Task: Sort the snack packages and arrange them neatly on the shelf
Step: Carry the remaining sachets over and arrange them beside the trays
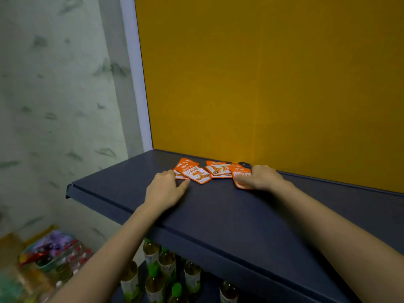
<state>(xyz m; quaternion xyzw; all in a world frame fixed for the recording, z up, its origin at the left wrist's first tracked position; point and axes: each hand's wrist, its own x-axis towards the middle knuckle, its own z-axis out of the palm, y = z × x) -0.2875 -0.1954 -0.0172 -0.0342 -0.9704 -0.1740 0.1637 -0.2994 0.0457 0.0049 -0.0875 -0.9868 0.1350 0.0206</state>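
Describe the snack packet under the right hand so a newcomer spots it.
Start at the dark blue shelf before the yellow back panel. A row of orange snack packets lies at its rear. Take the rightmost packet: the only one under the right hand.

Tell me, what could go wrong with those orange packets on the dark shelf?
The orange packets overlap crookedly, so the left hand nudging them may scatter rather than align them. The right hand rests on the rightmost packet; sliding it could shove the others askew.
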